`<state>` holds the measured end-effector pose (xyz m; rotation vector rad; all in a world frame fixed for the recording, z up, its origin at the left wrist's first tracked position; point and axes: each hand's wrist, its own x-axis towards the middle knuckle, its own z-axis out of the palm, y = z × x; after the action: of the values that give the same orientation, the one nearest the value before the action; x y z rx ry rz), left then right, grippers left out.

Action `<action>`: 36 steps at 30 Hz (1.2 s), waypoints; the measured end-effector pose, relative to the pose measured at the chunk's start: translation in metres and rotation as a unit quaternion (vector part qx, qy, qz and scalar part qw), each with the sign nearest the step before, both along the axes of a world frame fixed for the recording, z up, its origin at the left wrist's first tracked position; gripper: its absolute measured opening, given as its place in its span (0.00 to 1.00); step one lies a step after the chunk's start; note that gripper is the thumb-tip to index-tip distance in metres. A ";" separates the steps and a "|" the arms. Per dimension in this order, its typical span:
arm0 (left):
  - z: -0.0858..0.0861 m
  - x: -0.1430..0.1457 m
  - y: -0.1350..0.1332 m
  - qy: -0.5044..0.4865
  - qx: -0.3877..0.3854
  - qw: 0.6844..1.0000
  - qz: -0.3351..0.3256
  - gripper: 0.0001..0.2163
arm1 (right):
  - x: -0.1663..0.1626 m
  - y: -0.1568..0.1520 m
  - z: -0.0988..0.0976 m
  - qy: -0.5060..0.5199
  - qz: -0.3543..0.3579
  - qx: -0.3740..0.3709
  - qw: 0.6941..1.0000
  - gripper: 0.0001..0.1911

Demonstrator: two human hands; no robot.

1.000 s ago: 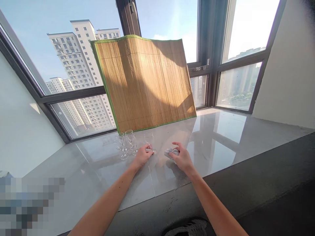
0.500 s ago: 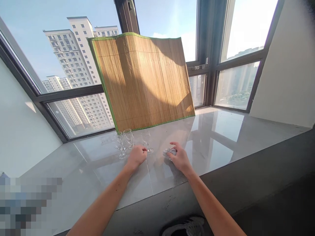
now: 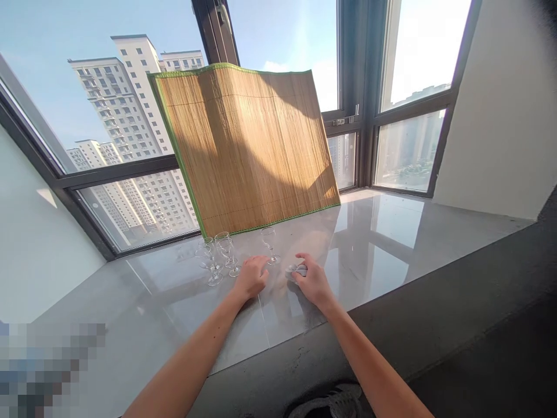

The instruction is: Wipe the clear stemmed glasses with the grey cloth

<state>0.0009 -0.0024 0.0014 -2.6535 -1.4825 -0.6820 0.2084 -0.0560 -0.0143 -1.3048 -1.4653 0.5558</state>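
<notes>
My left hand (image 3: 252,276) rests low over the sill with its thumb apart from its bent fingers. Its fingertips are close to the foot of a clear stemmed glass (image 3: 268,241); whether they touch it I cannot tell. That glass stands upright. Left of the hand, several more clear stemmed glasses (image 3: 214,261) stand bunched together, overlapping in view. My right hand (image 3: 314,283) has its thumb and fingers closed on a small crumpled grey-white cloth (image 3: 297,271) on the glossy surface, its index finger raised. The hand covers part of the cloth.
The grey tiled sill (image 3: 183,325) ends at a front edge toward me. A bamboo mat (image 3: 252,151) with green edging leans against the windows behind the glasses. Dark window frames (image 3: 364,87) rise around it. A shoe (image 3: 326,403) shows below the sill.
The single stemmed glass has shifted right, away from the bunched glasses. My left hand has loosened and sits left of its foot. My right hand still holds the cloth, and the view has turned slightly.
</notes>
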 end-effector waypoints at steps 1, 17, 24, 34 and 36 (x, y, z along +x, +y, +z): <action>0.000 0.000 0.000 -0.005 0.000 1.000 0.001 0.20 | 0.000 0.000 0.000 -0.005 -0.001 0.002 1.000 0.23; -0.003 0.019 0.003 0.059 0.000 0.998 -0.024 0.21 | 0.000 -0.005 0.001 -0.032 0.009 0.009 0.999 0.21; 0.006 0.057 0.035 0.087 -0.046 0.995 0.004 0.19 | 0.000 -0.001 -0.004 -0.020 0.017 0.021 0.999 0.21; 0.015 -0.002 -0.027 -0.210 0.148 0.960 0.111 0.09 | -0.001 -0.003 -0.002 -0.050 0.003 0.008 0.999 0.22; 0.018 -0.011 -0.030 -0.306 0.189 0.916 0.179 0.07 | -0.002 -0.004 0.000 -0.056 -0.001 0.005 0.998 0.22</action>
<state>-0.0104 -0.0328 0.0199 -1.8861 -1.6619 -1.6536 0.2066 -0.0600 -0.0147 -1.3479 -1.5555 0.4793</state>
